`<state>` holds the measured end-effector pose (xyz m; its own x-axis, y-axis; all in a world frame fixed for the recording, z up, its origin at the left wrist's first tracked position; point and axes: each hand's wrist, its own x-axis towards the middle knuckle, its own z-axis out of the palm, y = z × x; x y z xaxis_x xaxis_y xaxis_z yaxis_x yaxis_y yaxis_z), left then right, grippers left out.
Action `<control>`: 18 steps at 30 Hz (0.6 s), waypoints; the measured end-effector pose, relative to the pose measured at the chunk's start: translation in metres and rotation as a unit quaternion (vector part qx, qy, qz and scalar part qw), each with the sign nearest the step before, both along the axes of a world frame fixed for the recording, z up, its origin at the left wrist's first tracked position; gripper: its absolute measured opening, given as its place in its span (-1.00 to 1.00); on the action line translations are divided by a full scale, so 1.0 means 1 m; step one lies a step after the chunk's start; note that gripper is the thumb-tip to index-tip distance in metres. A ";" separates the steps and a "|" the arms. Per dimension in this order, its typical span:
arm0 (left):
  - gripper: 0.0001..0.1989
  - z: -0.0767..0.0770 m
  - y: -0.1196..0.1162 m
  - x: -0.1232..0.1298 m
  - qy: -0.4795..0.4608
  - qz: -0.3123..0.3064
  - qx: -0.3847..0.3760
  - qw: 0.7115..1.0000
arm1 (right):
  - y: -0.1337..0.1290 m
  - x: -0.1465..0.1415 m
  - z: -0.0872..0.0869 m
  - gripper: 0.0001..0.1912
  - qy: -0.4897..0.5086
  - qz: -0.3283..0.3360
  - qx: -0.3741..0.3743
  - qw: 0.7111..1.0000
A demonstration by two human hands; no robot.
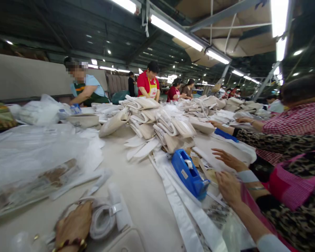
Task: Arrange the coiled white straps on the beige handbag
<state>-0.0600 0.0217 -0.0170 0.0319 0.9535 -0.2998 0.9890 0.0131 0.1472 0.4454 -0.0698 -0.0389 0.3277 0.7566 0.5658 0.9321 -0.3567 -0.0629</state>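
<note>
My left hand (74,222), wearing a dark beaded bracelet, is low at the left with its back up. It lies beside a coiled white strip (103,222) and clear wrapping; its fingertips are hidden, so its grip cannot be made out. My right hand is not in view. A folded beige piece (126,241) lies at the bottom edge. Further up the table (131,178) is a heap of folded beige pieces (147,119). To its right, a blue tape dispenser (189,173) stands by long white strips (177,201).
Clear plastic bags (36,150) cover the left side. Close at the right, a co-worker's two hands (229,185) reach over the table beside the dispenser. Another person's checked sleeve (291,119) is behind. More people (149,82) stand across the table.
</note>
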 end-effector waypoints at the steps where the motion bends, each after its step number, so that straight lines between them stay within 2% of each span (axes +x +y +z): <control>1: -0.57 0.001 -0.001 0.003 0.009 -0.001 0.005 1.000 | -0.001 -0.013 0.002 -0.62 0.000 0.023 0.025 0.999; 3: -0.59 0.000 -0.001 0.005 0.018 0.000 0.018 1.000 | -0.005 -0.052 0.005 -0.62 -0.001 0.108 0.059 0.992; 5: -0.61 -0.003 0.000 0.005 0.021 0.006 0.028 0.999 | -0.006 -0.101 0.004 -0.67 0.010 0.255 0.061 0.965; 7: -0.61 -0.006 0.000 0.004 0.020 0.002 0.027 0.999 | -0.003 -0.145 -0.001 -0.67 -0.011 0.295 0.064 0.953; 9: -0.59 -0.008 0.000 0.003 0.018 -0.003 0.028 0.999 | 0.004 -0.174 -0.011 -0.70 -0.034 0.287 0.072 0.955; 11: -0.57 -0.009 -0.002 0.004 0.018 0.000 0.040 0.999 | 0.013 -0.183 -0.023 -0.66 -0.062 0.250 0.073 0.964; 15: -0.54 -0.011 -0.005 0.008 0.026 0.019 0.076 0.997 | 0.028 -0.166 -0.041 -0.74 -0.114 0.138 0.046 0.983; 18: -0.53 -0.012 -0.006 0.010 0.031 0.020 0.083 0.996 | 0.033 -0.156 -0.044 -0.72 -0.131 0.104 0.015 0.986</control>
<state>-0.0498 0.0160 -0.0285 -0.0216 0.9903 -0.1373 0.9954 0.0341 0.0895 0.2890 -0.0369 -0.0826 0.0060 0.7731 0.6342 0.9705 -0.1573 0.1826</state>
